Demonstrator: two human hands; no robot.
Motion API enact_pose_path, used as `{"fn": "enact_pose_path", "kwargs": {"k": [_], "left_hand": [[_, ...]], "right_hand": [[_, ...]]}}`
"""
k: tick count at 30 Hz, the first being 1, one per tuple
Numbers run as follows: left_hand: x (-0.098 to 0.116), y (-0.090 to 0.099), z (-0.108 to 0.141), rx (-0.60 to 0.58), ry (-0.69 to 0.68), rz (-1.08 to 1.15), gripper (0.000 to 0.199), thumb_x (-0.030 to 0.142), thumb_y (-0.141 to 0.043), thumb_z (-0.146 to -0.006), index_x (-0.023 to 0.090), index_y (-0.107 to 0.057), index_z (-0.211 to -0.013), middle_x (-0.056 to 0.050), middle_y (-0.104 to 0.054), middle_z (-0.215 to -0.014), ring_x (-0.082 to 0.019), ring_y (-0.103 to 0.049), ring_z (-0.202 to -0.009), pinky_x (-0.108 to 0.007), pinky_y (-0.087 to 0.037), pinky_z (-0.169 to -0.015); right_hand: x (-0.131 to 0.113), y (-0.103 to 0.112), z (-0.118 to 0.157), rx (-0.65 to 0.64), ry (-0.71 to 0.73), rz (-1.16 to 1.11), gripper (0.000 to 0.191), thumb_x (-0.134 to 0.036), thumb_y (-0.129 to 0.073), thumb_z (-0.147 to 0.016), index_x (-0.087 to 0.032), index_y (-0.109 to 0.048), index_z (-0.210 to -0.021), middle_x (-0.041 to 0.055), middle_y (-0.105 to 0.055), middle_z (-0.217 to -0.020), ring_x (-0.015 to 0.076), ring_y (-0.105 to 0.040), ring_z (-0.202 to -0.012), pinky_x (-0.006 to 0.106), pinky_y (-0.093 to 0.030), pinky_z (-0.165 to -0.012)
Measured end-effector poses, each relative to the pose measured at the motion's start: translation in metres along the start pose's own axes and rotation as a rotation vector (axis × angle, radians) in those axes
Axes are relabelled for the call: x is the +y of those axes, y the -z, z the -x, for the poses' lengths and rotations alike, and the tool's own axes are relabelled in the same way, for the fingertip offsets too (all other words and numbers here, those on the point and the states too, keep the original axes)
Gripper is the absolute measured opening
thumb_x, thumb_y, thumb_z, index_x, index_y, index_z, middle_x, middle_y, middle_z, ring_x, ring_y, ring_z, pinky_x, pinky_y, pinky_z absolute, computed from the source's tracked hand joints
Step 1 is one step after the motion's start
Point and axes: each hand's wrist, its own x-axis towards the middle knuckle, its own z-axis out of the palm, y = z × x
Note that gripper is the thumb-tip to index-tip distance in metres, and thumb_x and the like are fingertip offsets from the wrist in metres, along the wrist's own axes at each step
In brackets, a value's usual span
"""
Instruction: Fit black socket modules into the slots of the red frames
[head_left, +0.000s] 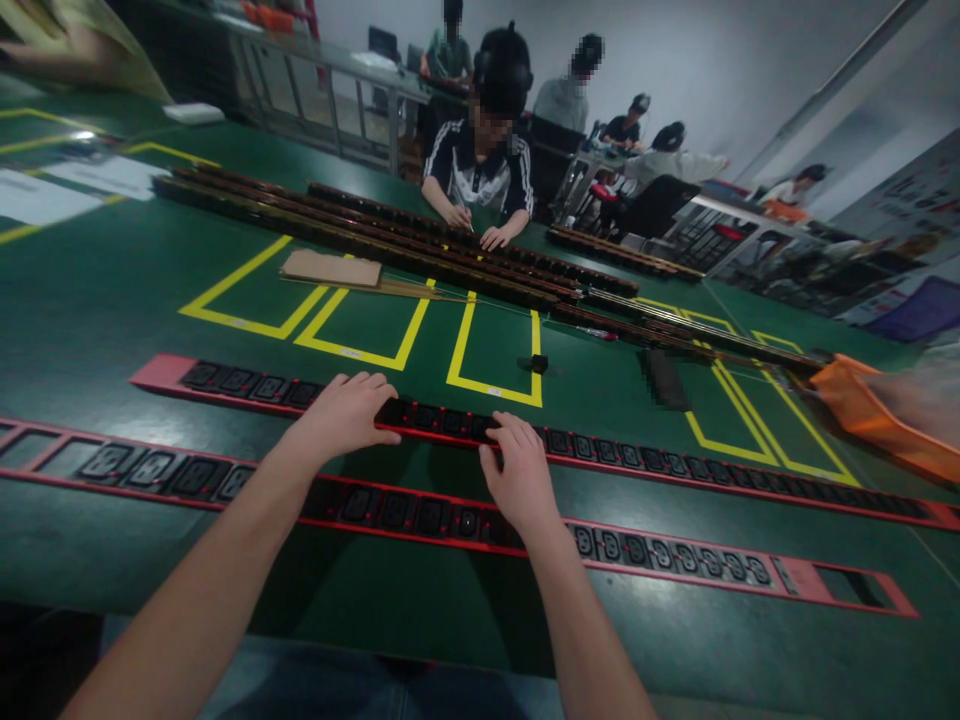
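Observation:
A long red socket strip [600, 452] with a row of black outlets lies slantwise across the table, the farther of two. My left hand [349, 415] grips it left of the middle, thumb at the near edge and fingers over the top. Right of the middle, my right hand [517, 465] holds the same strip, fingers bent over it and thumb at its near side. Closer to me lies a second red socket strip [427, 515], passing under my forearms. It has black outlets and a few open rectangular cutouts at its ends.
Several long dark strips [360, 225] lie across the far side, where a co-worker [480, 170] handles one. Brown cardboard [330, 268], a small black piece [535, 364] and yellow tape outlines [495, 392] are on the green table [247, 560]. An orange bin [885, 400] stands right.

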Motion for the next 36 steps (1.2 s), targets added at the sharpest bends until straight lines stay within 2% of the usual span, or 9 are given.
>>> {"fn": "enact_pose_path", "kwargs": {"k": [5, 11, 16, 19, 22, 27, 31, 34, 36], "left_hand": [[0.0, -0.004, 0.0, 0.009, 0.011, 0.009, 0.045, 0.052, -0.072, -0.08, 0.021, -0.065, -0.112, -0.007, -0.065, -0.116, -0.029, -0.058, -0.111, -0.04, -0.039, -0.089], [0.002, -0.006, 0.001, 0.005, 0.021, 0.001, 0.044, 0.05, -0.072, -0.081, 0.021, -0.063, -0.112, -0.008, -0.062, -0.117, -0.03, -0.055, -0.111, -0.041, -0.038, -0.091], [0.003, -0.006, 0.001, -0.014, 0.033, -0.014, 0.045, 0.051, -0.071, -0.081, 0.02, -0.061, -0.113, -0.009, -0.061, -0.118, -0.03, -0.054, -0.113, -0.043, -0.037, -0.094], [0.003, -0.006, 0.001, -0.017, 0.037, -0.016, 0.047, 0.052, -0.07, -0.081, 0.02, -0.061, -0.114, -0.01, -0.06, -0.119, -0.031, -0.053, -0.114, -0.043, -0.036, -0.095], [0.003, -0.007, 0.0, -0.009, 0.038, -0.012, 0.049, 0.053, -0.07, -0.08, 0.021, -0.061, -0.115, -0.01, -0.06, -0.12, -0.031, -0.053, -0.114, -0.043, -0.036, -0.094], [0.004, -0.008, 0.0, -0.018, 0.047, -0.017, 0.049, 0.053, -0.07, -0.08, 0.021, -0.061, -0.116, -0.011, -0.06, -0.12, -0.031, -0.052, -0.114, -0.043, -0.037, -0.095], [0.006, -0.006, 0.0, -0.024, 0.051, -0.02, 0.049, 0.052, -0.069, -0.081, 0.02, -0.061, -0.116, -0.012, -0.059, -0.122, -0.032, -0.051, -0.115, -0.044, -0.037, -0.096], [0.006, -0.004, 0.001, -0.03, 0.053, -0.009, 0.047, 0.052, -0.068, -0.082, 0.019, -0.061, -0.116, -0.012, -0.059, -0.122, -0.032, -0.051, -0.115, -0.045, -0.037, -0.096], [0.006, -0.004, 0.001, -0.031, 0.05, -0.003, 0.047, 0.052, -0.068, -0.082, 0.02, -0.061, -0.115, -0.012, -0.06, -0.122, -0.031, -0.052, -0.115, -0.044, -0.037, -0.096]], "right_hand": [[-0.002, 0.002, 0.0, -0.014, 0.012, -0.008, 0.02, -0.02, -0.055, -0.095, -0.016, -0.068, -0.109, 0.0143, -0.063, -0.135, 0.0289, -0.052, -0.131, 0.054, -0.04, -0.114], [-0.008, 0.008, 0.0, -0.14, 0.098, -0.009, 0.026, -0.021, -0.055, -0.095, -0.02, -0.068, -0.117, 0.0103, -0.058, -0.144, 0.0262, -0.048, -0.138, 0.057, -0.031, -0.12], [-0.009, 0.008, 0.0, -0.22, 0.093, 0.054, 0.048, -0.023, -0.056, -0.094, -0.025, -0.056, -0.142, 0.0095, -0.039, -0.16, 0.0285, -0.033, -0.15, 0.059, -0.026, -0.122], [-0.009, 0.007, 0.0, -0.252, 0.076, 0.075, 0.05, -0.025, -0.057, -0.095, -0.027, -0.055, -0.144, 0.0085, -0.037, -0.161, 0.0285, -0.03, -0.152, 0.059, -0.024, -0.123], [-0.01, 0.008, -0.001, -0.268, 0.059, 0.074, 0.061, -0.024, -0.056, -0.095, -0.028, -0.042, -0.154, 0.0069, -0.037, -0.162, 0.0265, -0.029, -0.152, 0.057, -0.023, -0.124], [-0.011, 0.009, -0.001, -0.289, 0.06, 0.095, 0.054, -0.025, -0.056, -0.096, -0.028, -0.049, -0.149, 0.0067, -0.035, -0.162, 0.0269, -0.028, -0.152, 0.057, -0.021, -0.125], [-0.01, 0.008, -0.001, -0.269, 0.055, 0.07, 0.062, -0.025, -0.055, -0.096, -0.029, -0.038, -0.156, 0.0067, -0.037, -0.162, 0.0254, -0.03, -0.151, 0.057, -0.022, -0.124], [-0.009, 0.008, -0.001, -0.268, 0.069, 0.071, 0.054, -0.026, -0.056, -0.096, -0.029, -0.049, -0.149, 0.0075, -0.037, -0.161, 0.0276, -0.03, -0.151, 0.058, -0.022, -0.124], [-0.009, 0.008, -0.001, -0.261, 0.069, 0.062, 0.056, -0.026, -0.056, -0.096, -0.028, -0.046, -0.151, 0.0076, -0.038, -0.161, 0.0274, -0.031, -0.151, 0.058, -0.023, -0.124]]}}
